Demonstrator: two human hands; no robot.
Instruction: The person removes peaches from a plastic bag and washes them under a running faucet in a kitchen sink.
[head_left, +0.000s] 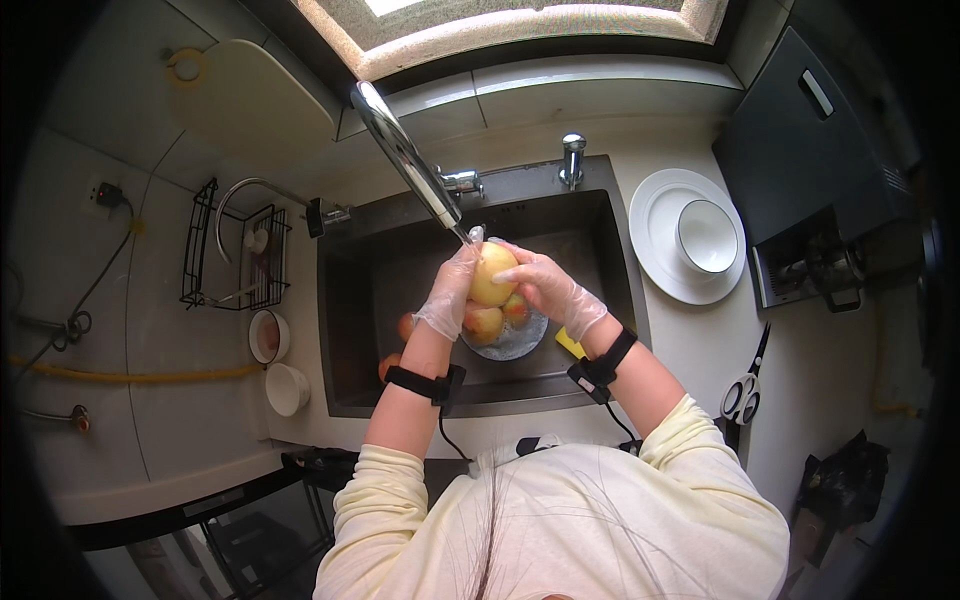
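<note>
Under the chrome faucet (409, 161), both my hands, in clear plastic gloves, hold a round pale-yellow fruit (496, 274). My left hand (452, 289) grips its left side, close below the spout, and a thin stream of water falls there. From the right, my right hand (546, 283) lays its fingers and thumb on the fruit's skin. Just below it, yellow-red fruits (484, 322) sit in a bowl of sudsy water (517, 345). Two reddish fruits (406, 327) lie on the left of the dark sink (360, 300), one partly behind my left forearm.
A yellow sponge (570, 343) lies in the sink by my right wrist. On the right counter are stacked white plates (652, 255) with a bowl (707, 236), and scissors (744, 394). To the left stand a wire rack (196, 255) and two small bowls (287, 390).
</note>
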